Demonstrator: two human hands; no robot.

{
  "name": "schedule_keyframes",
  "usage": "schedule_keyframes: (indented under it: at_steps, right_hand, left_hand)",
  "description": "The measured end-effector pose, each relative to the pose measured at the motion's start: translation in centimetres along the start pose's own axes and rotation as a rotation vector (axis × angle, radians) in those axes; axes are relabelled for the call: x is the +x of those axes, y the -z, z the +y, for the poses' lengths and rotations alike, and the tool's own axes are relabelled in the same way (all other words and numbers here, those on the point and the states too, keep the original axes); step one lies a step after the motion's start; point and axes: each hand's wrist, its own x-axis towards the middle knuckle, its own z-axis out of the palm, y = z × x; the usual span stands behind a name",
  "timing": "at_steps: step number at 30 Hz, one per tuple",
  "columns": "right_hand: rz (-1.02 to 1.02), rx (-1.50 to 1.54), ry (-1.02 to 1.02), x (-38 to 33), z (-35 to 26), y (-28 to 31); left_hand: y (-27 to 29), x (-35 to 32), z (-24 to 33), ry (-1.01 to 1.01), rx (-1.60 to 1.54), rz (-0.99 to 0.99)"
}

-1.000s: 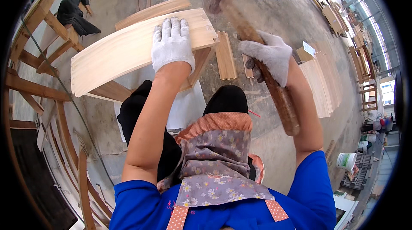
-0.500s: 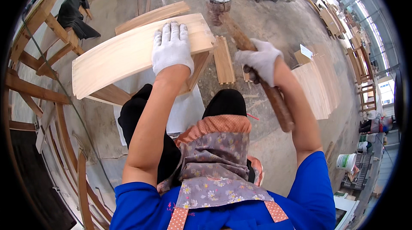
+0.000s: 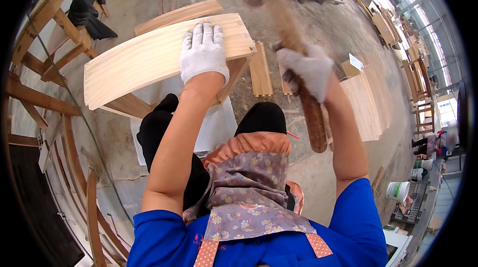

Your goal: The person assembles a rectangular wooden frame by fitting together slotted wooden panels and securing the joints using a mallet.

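My left hand (image 3: 204,53), in a white glove, lies flat with its fingers out on the top panel of a pale wooden drawer box (image 3: 134,65). The panel's right end shows joint cuts at the corner. In my gloved right hand (image 3: 307,70) is the wooden handle of a mallet (image 3: 291,30), its fingers wrapped round the middle. The mallet's head is raised up and right of the box, apart from it and smeared by motion. Beneath the top panel, the box's inside is partly hidden.
Behind the box lies a loose board (image 3: 179,15). Slotted boards (image 3: 260,70) rest on the floor to its right, near a stack of thin panels (image 3: 363,103). Wooden frames (image 3: 45,100) stand at the left. A white bucket (image 3: 398,191) is at the lower right, and a person is farther off.
My right hand has raised the mallet, its head moving farther up and slightly right. My left hand stays flat on the panel, and the panel's right end sits slightly farther right in view.
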Motion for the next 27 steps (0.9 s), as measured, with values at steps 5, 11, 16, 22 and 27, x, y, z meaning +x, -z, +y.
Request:
schedule_keyframes:
  at_steps: [5, 11, 16, 22, 27]
  right_hand:
    - [-0.071, -0.079, -0.117, 2.3, -0.2, 0.2]
    - [-0.016, -0.076, -0.031, 2.2, 1.6, -1.5]
    - [-0.024, 0.053, -0.064, 2.1, -0.1, -1.4]
    - [-0.016, 0.007, -0.089, 3.4, 1.1, -1.6]
    - [0.029, -0.028, -0.01, 2.0, 2.3, -2.5]
  left_hand:
    - [-0.1, -0.1, 0.0, 0.012, -0.011, 0.002]
    - [-0.7, 0.3, 0.0, -0.007, -0.024, 0.049]
    - [-0.4, -0.1, -0.3, 0.0, 0.002, 0.031]
    - [-0.6, 0.3, -0.2, -0.01, -0.009, 0.05]
    - [-0.4, -0.1, 0.0, 0.0, 0.001, 0.03]
